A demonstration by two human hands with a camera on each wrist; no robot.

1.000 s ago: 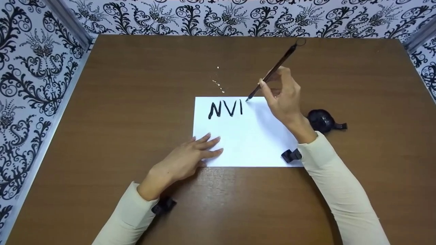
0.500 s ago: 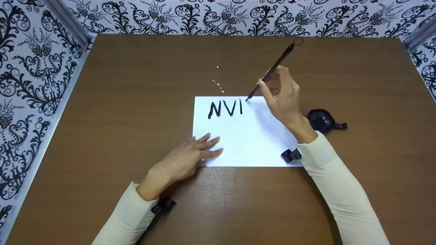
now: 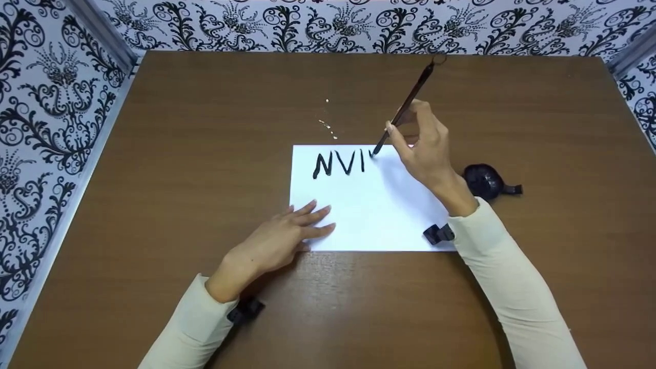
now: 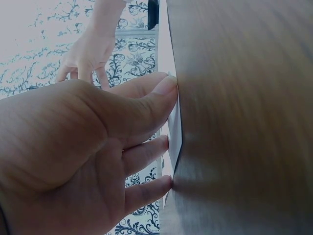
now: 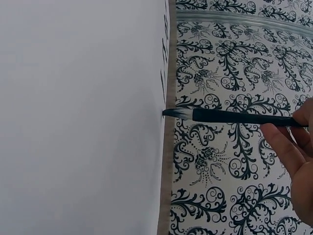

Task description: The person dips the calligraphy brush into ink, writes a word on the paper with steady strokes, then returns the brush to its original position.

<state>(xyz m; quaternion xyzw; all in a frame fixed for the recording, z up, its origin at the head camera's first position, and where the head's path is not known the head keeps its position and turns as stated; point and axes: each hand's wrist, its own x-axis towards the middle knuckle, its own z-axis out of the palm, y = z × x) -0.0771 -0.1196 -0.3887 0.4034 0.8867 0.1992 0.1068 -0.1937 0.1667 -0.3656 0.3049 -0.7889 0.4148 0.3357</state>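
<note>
A white sheet of paper [image 3: 369,215] lies on the brown table, with black strokes reading "NVI" near its top edge and a short new stroke to their right. My right hand [image 3: 428,146] pinches a dark paintbrush [image 3: 412,97] by its handle. In the right wrist view the black-tipped bristles [image 5: 177,113] of the brush touch the paper. My left hand [image 3: 279,236] rests on the sheet's lower left corner with fingers spread. Seen from the left wrist, the thumb [image 4: 164,88] and fingertips meet the paper's edge.
A round black ink dish [image 3: 483,182] with a short handle stands right of the paper, beside my right wrist. Small pale flecks [image 3: 328,126] mark the table [image 3: 215,128] above the sheet. Black-and-white patterned panels [image 3: 343,25] border the table.
The brush tip has moved slightly down on the paper, leaving a short black mark right of the "I". Its handle now stands steeper. The left hand has stayed still.
</note>
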